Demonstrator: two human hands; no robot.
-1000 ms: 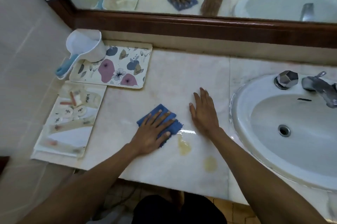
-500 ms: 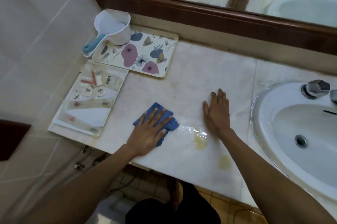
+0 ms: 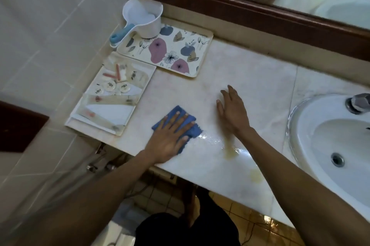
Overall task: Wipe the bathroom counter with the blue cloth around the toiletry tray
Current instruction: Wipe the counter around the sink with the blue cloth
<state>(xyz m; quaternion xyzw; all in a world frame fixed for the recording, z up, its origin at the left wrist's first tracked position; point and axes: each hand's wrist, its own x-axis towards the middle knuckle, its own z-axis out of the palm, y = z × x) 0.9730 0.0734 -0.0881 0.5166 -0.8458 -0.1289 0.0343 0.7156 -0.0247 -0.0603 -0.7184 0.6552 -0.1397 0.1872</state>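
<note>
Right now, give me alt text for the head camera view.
The left hand presses a blue cloth flat on a pale bathroom counter, the right hand beside it. Two trays sit left, a sink right.

Left hand [image 3: 170,141] lies palm down, fingers spread and extended, forearm reaching in from lower left. Right hand [image 3: 233,112] is likewise flat, palm down, fingers together, arm extended from lower right.
</note>
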